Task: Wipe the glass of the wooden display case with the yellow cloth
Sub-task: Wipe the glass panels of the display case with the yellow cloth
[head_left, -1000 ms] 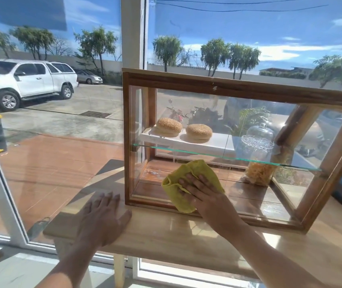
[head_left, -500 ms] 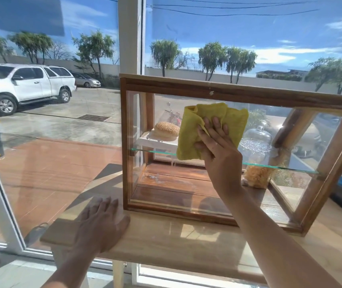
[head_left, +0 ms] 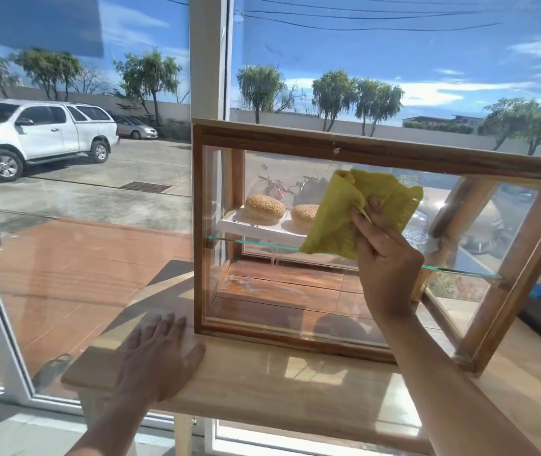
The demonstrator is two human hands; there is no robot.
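Wooden display case [head_left: 354, 149]: standing on a wooden table [head_left: 262, 386] against a large window, front glass [head_left: 282, 291] facing the camera

Yellow cloth [head_left: 338, 225]: crumpled, pressed against the upper right part of the front glass, just under the top rail; lower corner hanging to the level of the glass shelf [head_left: 256, 244]

Right hand [head_left: 384, 255]: raised against the glass, fingers closed on the cloth and bunching a fold of it, back of the hand toward the camera, forearm running down to the lower right

Left hand [head_left: 160, 357]: flat on the table, palm down, fingers spread and holding nothing, just beside the lower left corner of the case

Inside the case, on the shelf: two sesame buns [head_left: 264, 207] on a white tray [head_left: 256, 227], the right bun partly hidden by the cloth; a clear glass dome [head_left: 422, 225] behind the hand, mostly hidden

Below the shelf: bare wooden floor of the case

Outside the window: white pickup truck [head_left: 32, 133] parked at left, trees, blue sky
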